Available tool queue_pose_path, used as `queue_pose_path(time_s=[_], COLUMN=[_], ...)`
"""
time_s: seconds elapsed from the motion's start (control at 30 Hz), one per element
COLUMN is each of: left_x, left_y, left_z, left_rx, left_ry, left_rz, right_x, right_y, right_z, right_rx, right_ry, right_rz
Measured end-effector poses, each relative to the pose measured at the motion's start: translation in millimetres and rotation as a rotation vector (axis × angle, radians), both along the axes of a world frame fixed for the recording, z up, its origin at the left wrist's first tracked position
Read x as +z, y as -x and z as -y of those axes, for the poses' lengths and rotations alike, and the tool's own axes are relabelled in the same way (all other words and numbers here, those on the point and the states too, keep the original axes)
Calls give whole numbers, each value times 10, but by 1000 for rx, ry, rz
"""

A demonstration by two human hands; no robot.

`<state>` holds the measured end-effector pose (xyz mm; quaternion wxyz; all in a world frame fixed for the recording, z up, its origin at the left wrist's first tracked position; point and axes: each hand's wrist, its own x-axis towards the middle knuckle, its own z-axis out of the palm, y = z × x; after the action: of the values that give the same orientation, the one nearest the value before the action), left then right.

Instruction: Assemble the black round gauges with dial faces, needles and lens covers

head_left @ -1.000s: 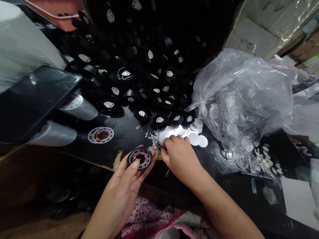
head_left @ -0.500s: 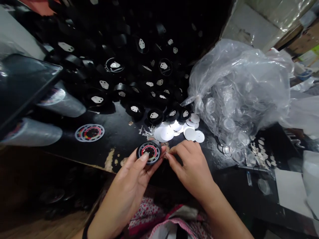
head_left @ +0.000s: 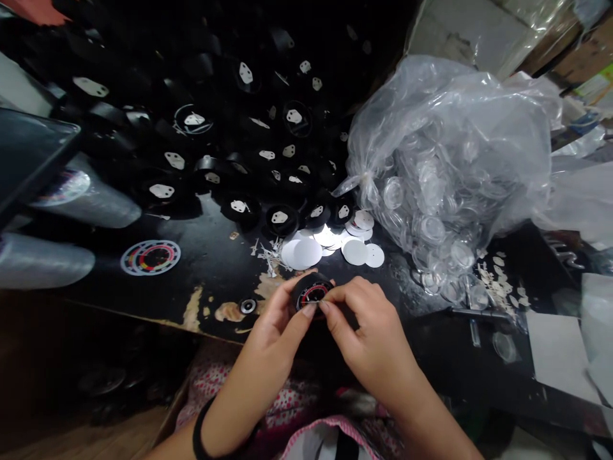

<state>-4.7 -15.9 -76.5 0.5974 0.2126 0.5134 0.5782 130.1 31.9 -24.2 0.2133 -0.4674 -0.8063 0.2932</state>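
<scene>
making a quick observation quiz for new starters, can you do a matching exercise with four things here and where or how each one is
Things
1. black gauge
2. white discs
3. plastic bag
4. printed dial faces

Places and states
A. see-through, with clear round pieces inside
B. two, overlapping on the bench, left of both hands
C. held in the left hand
D. plain, in an overlapping cluster just beyond the right hand

Right pairs: 1-C, 2-D, 3-A, 4-B
</scene>
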Motion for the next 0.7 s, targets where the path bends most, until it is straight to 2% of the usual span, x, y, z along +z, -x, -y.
queue_pose_path(time_s=[0.23, 0.53, 0.7], left_x=[82, 59, 65], left_y=[34, 107, 135], left_z=[5, 72, 106], left_rx=[-35, -104, -105], left_ry=[-44, -124, -73], left_rz=[-188, -456, -548], right_x=[2, 26, -18], right_y=[-22, -31, 29], right_z=[12, 66, 110], right_rx=[-10, -13, -36], right_ry=[-11, 41, 86], right_rz=[2, -33, -16])
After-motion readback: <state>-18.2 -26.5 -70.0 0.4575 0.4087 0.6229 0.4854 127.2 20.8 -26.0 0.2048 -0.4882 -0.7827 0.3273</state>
